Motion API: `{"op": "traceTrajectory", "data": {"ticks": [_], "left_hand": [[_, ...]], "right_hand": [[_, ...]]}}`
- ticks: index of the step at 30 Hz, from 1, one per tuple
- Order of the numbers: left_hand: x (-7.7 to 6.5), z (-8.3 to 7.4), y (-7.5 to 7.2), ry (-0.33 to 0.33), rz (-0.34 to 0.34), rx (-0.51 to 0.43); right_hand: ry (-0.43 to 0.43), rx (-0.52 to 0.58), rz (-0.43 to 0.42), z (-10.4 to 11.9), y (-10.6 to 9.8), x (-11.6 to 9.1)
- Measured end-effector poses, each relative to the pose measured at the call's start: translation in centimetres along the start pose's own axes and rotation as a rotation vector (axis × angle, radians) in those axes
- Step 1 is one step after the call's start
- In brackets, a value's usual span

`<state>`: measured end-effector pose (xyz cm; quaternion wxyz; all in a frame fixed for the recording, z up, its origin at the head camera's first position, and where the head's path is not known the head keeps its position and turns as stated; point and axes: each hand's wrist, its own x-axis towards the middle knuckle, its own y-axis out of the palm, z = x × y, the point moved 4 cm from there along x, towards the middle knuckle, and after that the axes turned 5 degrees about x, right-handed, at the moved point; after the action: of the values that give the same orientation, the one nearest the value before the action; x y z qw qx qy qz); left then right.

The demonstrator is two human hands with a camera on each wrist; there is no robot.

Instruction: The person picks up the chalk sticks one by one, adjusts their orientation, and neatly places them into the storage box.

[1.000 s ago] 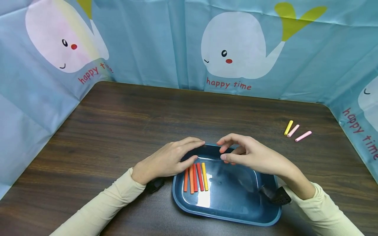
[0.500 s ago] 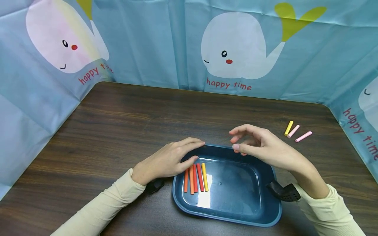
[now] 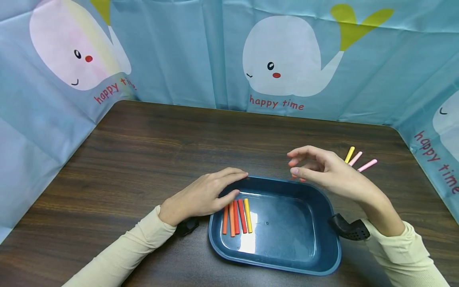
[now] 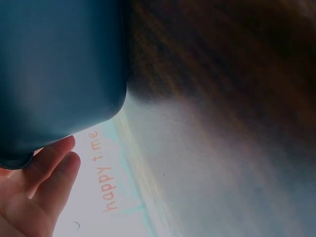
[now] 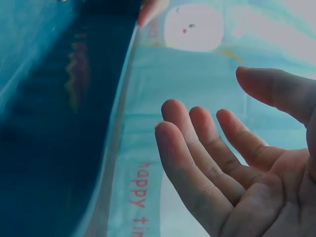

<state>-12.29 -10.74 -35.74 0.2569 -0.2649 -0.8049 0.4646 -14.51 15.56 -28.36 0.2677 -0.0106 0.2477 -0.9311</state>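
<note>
A dark blue tray (image 3: pixel 279 223) stands at the table's front. My left hand (image 3: pixel 204 195) rests over its back left corner, thumb above the inside, other fingers extended along the rim. From the left wrist, fingertips (image 4: pixel 68 144) show against the tray's outer side. Several slim chalk-like sticks lie side by side in the tray's left part: orange and red sticks (image 3: pixel 236 217) and one yellow stick (image 3: pixel 248 215). My right hand (image 3: pixel 322 167) hovers past the tray's back right corner, fingers loosely bent, nothing between them; the right wrist view shows its bare palm (image 5: pixel 261 197).
Behind the right hand, a yellow stick (image 3: pixel 349 154) and two pink sticks (image 3: pixel 367 165) lie on the dark wooden table (image 3: pixel 179 131), partly hidden by that hand. A light blue curtain (image 3: pixel 201 52) with whale prints closes off the table's back and sides.
My right hand has moved from above the tray rightward and away from me, toward the loose sticks. The left hand, the tray and the sticks in it have stayed in place.
</note>
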Motion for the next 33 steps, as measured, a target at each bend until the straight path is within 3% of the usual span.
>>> {"op": "traceTrajectory", "data": {"ticks": [16,24,33], "left_hand": [[0.0,0.1,0.1,0.001,-0.005,-0.002],[0.0,0.0,0.0,0.008,-0.005,-0.004],[0.0,0.1,0.0,0.011,-0.002,-0.003]], "right_hand": [[0.029,-0.156,-0.077,-2.5,-2.6,0.5],[0.066,-0.181,-0.097,-3.8,-3.7,0.7],[0.102,-0.219,-0.176,-6.2,-5.8,0.9]]}}
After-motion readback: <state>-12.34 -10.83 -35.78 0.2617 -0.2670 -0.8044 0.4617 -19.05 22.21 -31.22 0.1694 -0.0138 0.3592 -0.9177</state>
